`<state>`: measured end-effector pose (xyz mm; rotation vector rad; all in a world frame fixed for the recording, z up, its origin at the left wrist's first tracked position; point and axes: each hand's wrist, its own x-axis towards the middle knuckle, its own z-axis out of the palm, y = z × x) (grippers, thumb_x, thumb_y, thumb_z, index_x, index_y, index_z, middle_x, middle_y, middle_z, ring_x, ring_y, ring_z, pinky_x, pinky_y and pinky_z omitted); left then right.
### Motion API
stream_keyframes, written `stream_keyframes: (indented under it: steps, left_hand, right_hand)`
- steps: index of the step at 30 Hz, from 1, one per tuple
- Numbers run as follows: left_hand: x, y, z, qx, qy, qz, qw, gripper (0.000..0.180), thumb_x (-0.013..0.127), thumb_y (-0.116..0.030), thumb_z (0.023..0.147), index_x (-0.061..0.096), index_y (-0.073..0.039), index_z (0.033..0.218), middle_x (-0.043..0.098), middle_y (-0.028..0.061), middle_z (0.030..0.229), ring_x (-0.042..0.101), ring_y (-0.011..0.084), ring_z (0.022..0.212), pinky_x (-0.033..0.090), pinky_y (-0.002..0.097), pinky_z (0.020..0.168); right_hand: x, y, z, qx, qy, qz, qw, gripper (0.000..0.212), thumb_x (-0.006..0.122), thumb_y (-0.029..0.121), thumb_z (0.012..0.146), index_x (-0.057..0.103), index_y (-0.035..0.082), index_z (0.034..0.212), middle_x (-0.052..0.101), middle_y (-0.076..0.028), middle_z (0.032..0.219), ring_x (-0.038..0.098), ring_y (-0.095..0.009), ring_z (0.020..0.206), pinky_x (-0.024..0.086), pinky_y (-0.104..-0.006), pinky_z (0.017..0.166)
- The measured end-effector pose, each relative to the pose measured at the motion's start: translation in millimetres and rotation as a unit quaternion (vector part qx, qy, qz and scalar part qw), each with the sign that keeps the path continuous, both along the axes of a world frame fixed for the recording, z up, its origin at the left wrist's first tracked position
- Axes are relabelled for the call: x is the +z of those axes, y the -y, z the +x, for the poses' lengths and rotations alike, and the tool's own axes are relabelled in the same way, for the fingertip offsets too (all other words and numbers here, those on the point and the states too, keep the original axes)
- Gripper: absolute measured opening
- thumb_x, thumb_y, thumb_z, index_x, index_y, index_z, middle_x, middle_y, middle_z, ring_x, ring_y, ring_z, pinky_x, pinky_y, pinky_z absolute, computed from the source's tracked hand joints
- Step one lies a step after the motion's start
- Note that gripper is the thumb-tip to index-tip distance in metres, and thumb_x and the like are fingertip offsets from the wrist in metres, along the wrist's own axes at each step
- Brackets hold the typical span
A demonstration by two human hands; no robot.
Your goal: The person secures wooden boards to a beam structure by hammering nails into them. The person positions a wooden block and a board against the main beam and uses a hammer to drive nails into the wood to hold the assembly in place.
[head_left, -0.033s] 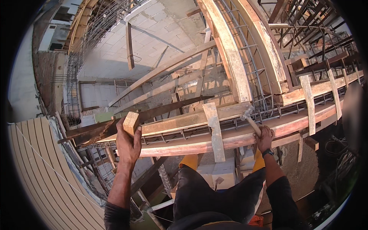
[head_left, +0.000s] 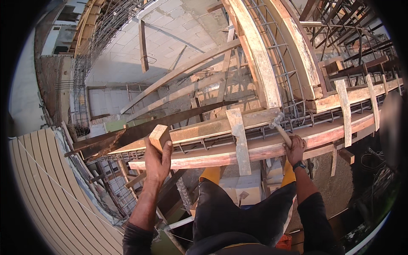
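Note:
My left hand (head_left: 157,165) is closed round a short wooden block (head_left: 160,136), its end face tilted up, above the left part of the formwork. In my right hand (head_left: 295,151) is the handle of a hammer (head_left: 283,134); its head lies over the reinforcing bars, near the inner board (head_left: 208,128). Just below both hands runs the outer formwork board (head_left: 204,160), pinkish along its side. Steel bars (head_left: 265,129) sit in the trough between the two boards. Across the boards, between my hands, is a pale wooden strip (head_left: 239,144).
More wooden strips (head_left: 343,112) cross the formwork on the right. A second formwork channel with a rebar cage (head_left: 278,55) runs away from me. Dark planks (head_left: 187,115) lie at the left. Ribbed tan sheeting (head_left: 55,187) is lower left. Pale blocks (head_left: 242,187) lie below, between my legs.
My left hand has moved right along the formwork with the wooden block. My right hand and the hammer have shifted only slightly.

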<state>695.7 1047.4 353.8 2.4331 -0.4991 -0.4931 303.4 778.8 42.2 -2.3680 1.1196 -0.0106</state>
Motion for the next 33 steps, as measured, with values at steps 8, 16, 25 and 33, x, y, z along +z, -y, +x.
stream_keyframes:
  steps: [8,16,25,33]
  left_hand:
    - [-288.5,-36.1,-111.3,0.075,-0.213,-0.014,0.974,0.051,0.067,-0.028,0.098,0.048,0.009,0.129,0.067,0.0254,0.112,0.067,0.0306,0.105,0.052,0.0395,0.090]
    - [-291.4,14.5,-137.9,0.137,-0.174,-0.016,0.975,0.035,0.064,-0.021,0.098,0.051,0.008,0.114,0.068,0.0248,0.098,0.067,0.0324,0.087,0.052,0.0409,0.081]
    - [-296.3,30.0,-141.3,0.123,-0.081,0.085,0.985,0.040,0.063,-0.027,0.098,0.049,0.009,0.111,0.067,0.0301,0.100,0.068,0.0414,0.093,0.051,0.0467,0.086]
    - [-314.2,29.9,-130.4,0.093,-0.073,0.070,0.991,0.047,0.063,-0.023,0.097,0.044,0.012,0.123,0.065,0.0320,0.108,0.066,0.0414,0.101,0.049,0.0453,0.092]
  right_hand:
    - [-6.9,-15.6,6.7,0.012,-0.014,0.025,1.000,0.045,0.073,0.035,0.088,0.061,0.011,0.123,0.063,-0.006,0.125,0.046,-0.028,0.135,0.024,-0.0498,0.110]
    - [-6.7,-2.5,-4.4,0.024,-0.019,-0.013,0.999,0.045,0.073,0.038,0.089,0.062,0.011,0.123,0.064,-0.005,0.124,0.047,-0.028,0.134,0.025,-0.0491,0.108]
    - [-4.2,-6.2,1.6,0.009,-0.009,-0.005,1.000,0.044,0.075,0.037,0.088,0.063,0.011,0.121,0.064,-0.006,0.124,0.048,-0.028,0.133,0.025,-0.0494,0.108]
    - [-7.8,-7.3,-0.6,0.006,-0.007,-0.005,1.000,0.045,0.075,0.035,0.087,0.062,0.011,0.122,0.064,-0.005,0.124,0.048,-0.026,0.133,0.025,-0.0487,0.108]
